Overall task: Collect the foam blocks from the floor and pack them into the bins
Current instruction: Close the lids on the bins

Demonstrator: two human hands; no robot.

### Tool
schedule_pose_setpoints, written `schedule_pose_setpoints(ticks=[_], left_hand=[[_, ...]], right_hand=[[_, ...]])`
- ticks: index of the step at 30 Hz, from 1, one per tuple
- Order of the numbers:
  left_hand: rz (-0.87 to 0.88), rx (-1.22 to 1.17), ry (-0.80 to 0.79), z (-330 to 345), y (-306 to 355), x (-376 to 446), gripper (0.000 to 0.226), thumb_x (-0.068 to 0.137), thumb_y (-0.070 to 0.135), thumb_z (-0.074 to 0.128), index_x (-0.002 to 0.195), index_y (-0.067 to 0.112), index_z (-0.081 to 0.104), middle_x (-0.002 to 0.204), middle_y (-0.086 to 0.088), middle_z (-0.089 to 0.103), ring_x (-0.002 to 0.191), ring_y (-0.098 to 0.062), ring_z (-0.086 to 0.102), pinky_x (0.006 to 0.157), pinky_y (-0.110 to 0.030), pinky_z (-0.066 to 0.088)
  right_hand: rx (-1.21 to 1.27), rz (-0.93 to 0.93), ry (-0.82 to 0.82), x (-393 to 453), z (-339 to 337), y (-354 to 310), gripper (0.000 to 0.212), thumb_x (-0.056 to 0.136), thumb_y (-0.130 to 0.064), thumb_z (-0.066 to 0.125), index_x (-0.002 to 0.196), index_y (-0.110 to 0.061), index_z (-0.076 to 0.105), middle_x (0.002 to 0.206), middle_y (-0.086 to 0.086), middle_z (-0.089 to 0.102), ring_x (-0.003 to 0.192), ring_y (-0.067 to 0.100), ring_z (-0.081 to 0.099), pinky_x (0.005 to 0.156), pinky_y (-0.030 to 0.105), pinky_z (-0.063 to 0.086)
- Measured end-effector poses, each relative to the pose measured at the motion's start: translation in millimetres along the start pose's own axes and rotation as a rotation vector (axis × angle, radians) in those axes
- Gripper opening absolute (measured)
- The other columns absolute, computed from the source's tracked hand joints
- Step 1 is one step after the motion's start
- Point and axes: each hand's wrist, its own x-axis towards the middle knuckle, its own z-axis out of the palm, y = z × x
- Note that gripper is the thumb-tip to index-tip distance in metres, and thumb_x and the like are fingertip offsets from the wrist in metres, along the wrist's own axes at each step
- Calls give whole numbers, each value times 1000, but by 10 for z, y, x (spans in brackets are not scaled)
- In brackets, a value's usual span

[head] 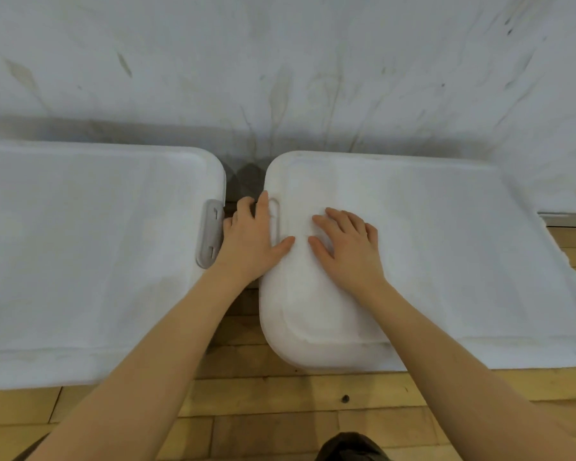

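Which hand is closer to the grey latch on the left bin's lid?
The left hand. It lies right beside the grey latch, at the edge of the right bin's lid. The right hand rests flat farther right on that lid.

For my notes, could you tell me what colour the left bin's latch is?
Grey latch, in the head view.

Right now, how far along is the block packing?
Near the end, it seems. Both bins wear white lids; the left bin's lid shows a grey latch. In hand: the right hand presses the right bin's lid flat, and the left hand curls over its edge. No loose blocks visible.
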Motion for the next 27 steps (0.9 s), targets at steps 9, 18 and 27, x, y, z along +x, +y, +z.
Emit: schedule_pose_setpoints(ticks=[9, 18, 27], left_hand=[[-118, 8, -67, 34, 80, -190, 74, 94, 48, 40, 150, 14, 7, 137, -7, 47, 115, -30, 48, 91, -41, 44], [-48, 167, -62, 31, 130, -176, 62, 98, 40, 30, 151, 17, 6, 152, -10, 29, 108, -27, 57, 91, -40, 47], [157, 208, -1, -244, 617, -313, 51, 99, 39, 36, 144, 16, 33, 154, -6, 25, 139, -28, 24, 112, -42, 19]], right_hand=[[-47, -1, -178, -97, 6, -9, 72, 84, -61, 2, 150, -34, 12, 159, -8, 4, 146, 15, -3, 116, 34, -5], [95, 8, -94, -100, -20, -25, 62, 88, -51, 20, 144, -30, 36, 155, -4, 24, 145, 18, 12, 115, 33, 2], [169, 85, 102, -430, -604, 270, 34, 96, -23, 49, 128, -15, 57, 131, 2, 56, 117, 24, 52, 93, 36, 41]])
